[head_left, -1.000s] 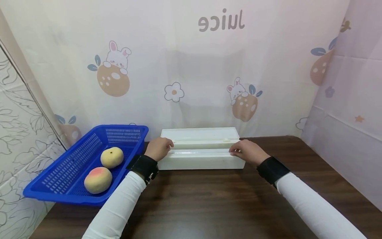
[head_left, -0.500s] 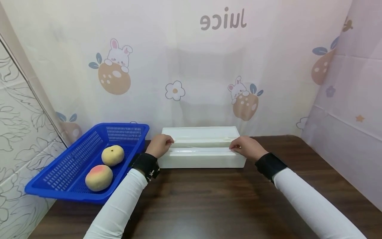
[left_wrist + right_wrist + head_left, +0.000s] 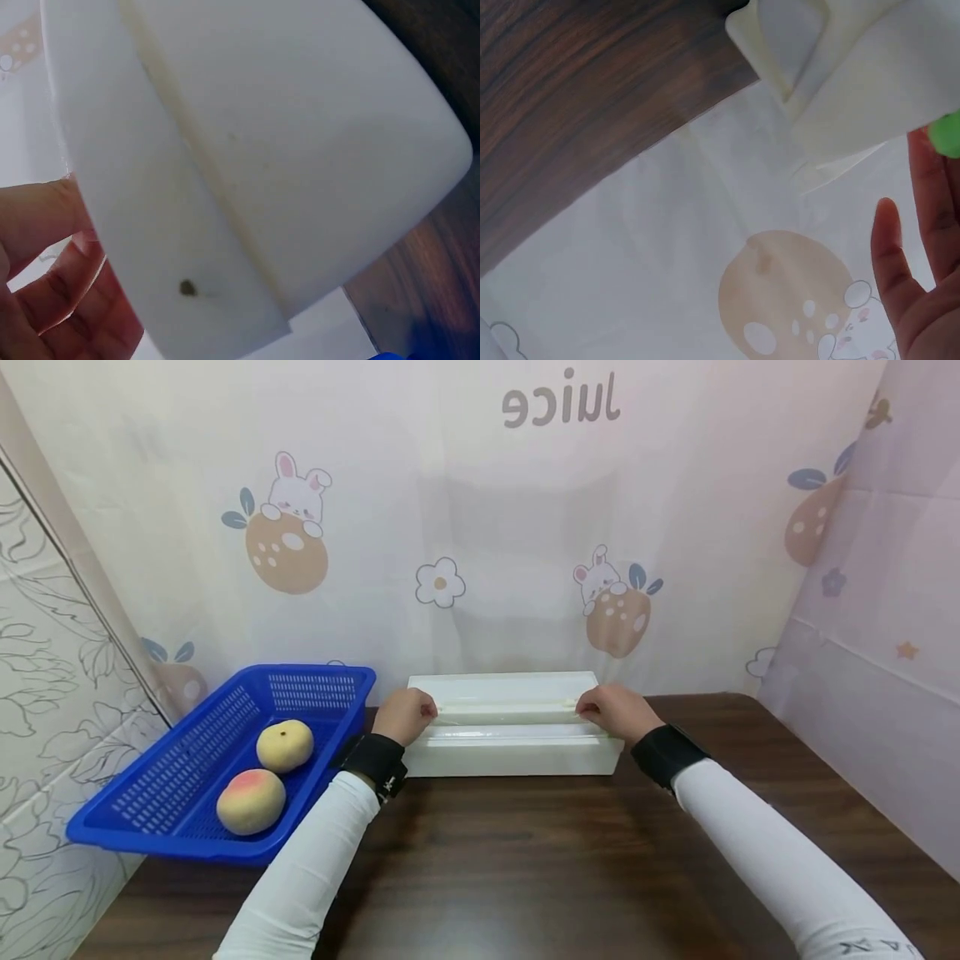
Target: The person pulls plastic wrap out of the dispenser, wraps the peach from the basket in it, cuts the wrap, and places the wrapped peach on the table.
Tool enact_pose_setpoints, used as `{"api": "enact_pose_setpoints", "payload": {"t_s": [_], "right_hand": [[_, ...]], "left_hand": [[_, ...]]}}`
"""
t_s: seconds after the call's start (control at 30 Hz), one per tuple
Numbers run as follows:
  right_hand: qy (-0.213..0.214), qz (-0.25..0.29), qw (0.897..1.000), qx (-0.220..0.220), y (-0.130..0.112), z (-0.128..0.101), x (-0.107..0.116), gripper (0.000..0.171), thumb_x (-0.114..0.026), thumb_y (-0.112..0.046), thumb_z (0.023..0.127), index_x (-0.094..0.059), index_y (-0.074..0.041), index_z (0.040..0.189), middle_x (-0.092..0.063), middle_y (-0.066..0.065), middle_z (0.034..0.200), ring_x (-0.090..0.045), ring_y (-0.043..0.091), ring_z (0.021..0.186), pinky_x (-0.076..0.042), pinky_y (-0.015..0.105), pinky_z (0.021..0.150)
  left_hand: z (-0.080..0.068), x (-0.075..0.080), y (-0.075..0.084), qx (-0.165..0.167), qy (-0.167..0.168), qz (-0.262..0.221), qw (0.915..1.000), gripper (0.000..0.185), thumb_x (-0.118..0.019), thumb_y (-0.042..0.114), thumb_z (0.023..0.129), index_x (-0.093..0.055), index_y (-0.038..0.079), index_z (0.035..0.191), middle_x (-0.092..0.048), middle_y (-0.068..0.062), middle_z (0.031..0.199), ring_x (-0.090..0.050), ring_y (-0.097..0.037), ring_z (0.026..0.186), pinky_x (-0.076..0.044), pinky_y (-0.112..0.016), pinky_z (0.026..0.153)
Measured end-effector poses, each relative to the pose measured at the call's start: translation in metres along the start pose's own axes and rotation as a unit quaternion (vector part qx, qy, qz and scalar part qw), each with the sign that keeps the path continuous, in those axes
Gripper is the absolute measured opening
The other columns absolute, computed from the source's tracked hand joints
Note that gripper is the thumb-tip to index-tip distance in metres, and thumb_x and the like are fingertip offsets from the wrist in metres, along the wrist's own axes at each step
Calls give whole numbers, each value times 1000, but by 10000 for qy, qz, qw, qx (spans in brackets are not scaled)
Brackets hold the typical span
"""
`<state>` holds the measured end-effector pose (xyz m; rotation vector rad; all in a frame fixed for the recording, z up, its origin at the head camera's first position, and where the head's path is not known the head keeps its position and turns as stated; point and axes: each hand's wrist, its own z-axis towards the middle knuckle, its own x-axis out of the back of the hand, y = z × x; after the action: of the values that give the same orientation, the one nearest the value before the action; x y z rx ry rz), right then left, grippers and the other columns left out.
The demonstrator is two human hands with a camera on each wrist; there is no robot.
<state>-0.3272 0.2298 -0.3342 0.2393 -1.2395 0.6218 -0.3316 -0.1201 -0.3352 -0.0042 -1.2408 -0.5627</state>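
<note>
A long white cling film dispenser box (image 3: 513, 756) lies on the table with its lid (image 3: 502, 685) raised at the back. Thin, shiny cling film (image 3: 506, 732) shows between the two hands across the opening. At the box's left end, the left hand (image 3: 405, 714) pinches the film's edge with thumb and fingers. Opposite it, the right hand (image 3: 621, 714) pinches at the right end. In the left wrist view the white end (image 3: 300, 150) of the box hides the left fingertips. A small green piece (image 3: 946, 135) sits by the right fingers in the right wrist view.
A blue plastic basket (image 3: 168, 845) stands on the left, with two peaches (image 3: 251, 802) inside. The dark wood table (image 3: 510, 860) reaches back to a printed curtain (image 3: 510, 527). Another curtain (image 3: 862, 693) hangs along the right side.
The right hand has moved up and back, from the box's front lip toward the raised lid. The left hand has shifted slightly back. The basket and peaches stay in place.
</note>
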Motion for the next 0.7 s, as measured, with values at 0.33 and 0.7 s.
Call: {"api": "enact_pose_setpoints", "payload": {"t_s": [0.33,0.7], "right_hand": [[298,26,9991,-314,-1,17,1,7,-66,1,83,-71,-3,82,-68,8,81,-63,26,78,-50,41,72],[455,196,9982,-334,4,22,8,6,-65,3,83,-71,0,83,-68,12,81,-62,29,80,-49,42,74]], "left_hand": [[10,2,3,409,15,130,9991,8,-68,2,81,-73,8,78,-70,-6,82,-62,-23,77,-51,-36,71],[23,11,0,298,-144,17,9995,5,-69,4,82,-74,4,81,-71,-8,84,-63,-25,82,-50,-37,77]]}}
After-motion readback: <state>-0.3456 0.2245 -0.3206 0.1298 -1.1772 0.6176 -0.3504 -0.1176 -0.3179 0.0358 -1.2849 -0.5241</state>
